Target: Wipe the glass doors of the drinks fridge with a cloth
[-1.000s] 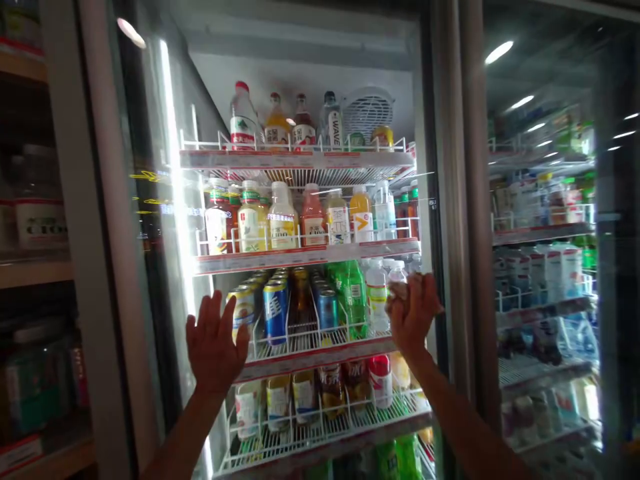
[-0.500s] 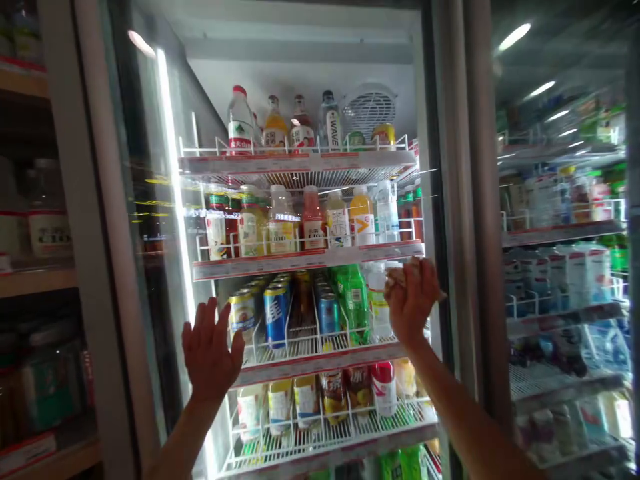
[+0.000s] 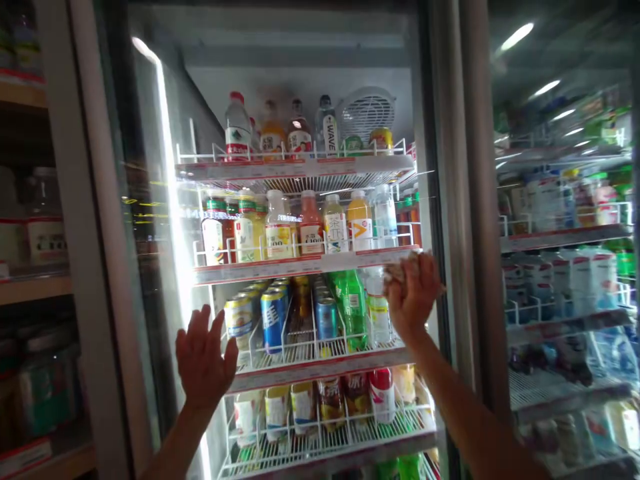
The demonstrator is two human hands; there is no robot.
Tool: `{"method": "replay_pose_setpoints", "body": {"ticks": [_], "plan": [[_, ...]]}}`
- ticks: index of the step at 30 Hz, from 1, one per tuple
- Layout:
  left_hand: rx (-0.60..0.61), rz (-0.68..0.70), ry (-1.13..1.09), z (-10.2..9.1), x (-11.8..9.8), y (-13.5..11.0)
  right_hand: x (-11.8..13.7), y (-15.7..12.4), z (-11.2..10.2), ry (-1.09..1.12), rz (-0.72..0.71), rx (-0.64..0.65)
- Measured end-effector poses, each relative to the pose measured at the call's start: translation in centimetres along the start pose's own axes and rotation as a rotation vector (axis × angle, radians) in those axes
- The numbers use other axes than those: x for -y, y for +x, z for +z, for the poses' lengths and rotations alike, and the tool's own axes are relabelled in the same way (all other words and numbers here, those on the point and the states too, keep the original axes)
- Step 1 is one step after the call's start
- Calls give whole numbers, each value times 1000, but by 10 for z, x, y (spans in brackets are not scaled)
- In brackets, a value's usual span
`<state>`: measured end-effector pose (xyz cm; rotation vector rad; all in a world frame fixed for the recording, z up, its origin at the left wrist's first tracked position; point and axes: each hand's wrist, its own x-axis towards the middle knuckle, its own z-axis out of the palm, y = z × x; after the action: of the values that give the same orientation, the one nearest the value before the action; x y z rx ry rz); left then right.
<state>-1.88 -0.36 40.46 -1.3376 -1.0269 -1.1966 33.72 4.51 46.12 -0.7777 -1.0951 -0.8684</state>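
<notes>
My left hand is open, its fingers apart and palm towards the glass door of a lit drinks cooler. Whether the palm touches the glass I cannot tell. Over at the right side of the same door, my right hand is closed on a crumpled, light brownish cloth, which appears pressed to the glass. Parts of the cloth stick out on both sides of the fingers. Behind the glass stand a blue can, a green bottle and other drinks on wire shelves.
A metal door frame runs upright right of my right hand. Beyond it is another glass-fronted cooler with stocked shelves. To the left, wooden shelves hold bottles and jars. Light reflections lie across the glass.
My left hand sits slightly lower and further left in the view. My right hand keeps the cloth against the same part of the door, with little visible shift.
</notes>
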Motion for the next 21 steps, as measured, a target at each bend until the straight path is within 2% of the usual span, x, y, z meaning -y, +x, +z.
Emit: {"method": "replay_pose_setpoints", "body": {"ticks": [2, 4, 6, 8, 9, 12, 14, 15, 17, 19, 21], "plan": [[-36, 4, -13, 2, 2, -1, 44, -20, 7, 58, -75, 99], [-58, 6, -27, 4, 4, -2, 92, -46, 13, 141, -231, 227], [-58, 8, -32, 5, 4, -2, 120, -65, 15, 212, -418, 322], [-64, 10, -33, 5, 4, -2, 115, -67, 12, 214, -501, 344], [-69, 15, -35, 5, 4, -2, 102, -61, 10, 184, -473, 322], [-81, 20, -43, 5, 2, -2, 47, -24, 7, 32, -180, 131], [-89, 21, -49, 5, 1, -2, 29, -3, 10, -34, -14, 1], [-95, 20, -53, 5, 1, -2, 33, 1, 13, -48, 29, -24], [-106, 21, -64, 6, 1, -2, 61, -8, 19, -30, 3, 26], [-113, 28, -80, 5, 2, -2, 104, -33, 23, 42, -167, 164], [-106, 36, -94, 4, 3, -3, 137, -59, 23, 131, -420, 315]]}}
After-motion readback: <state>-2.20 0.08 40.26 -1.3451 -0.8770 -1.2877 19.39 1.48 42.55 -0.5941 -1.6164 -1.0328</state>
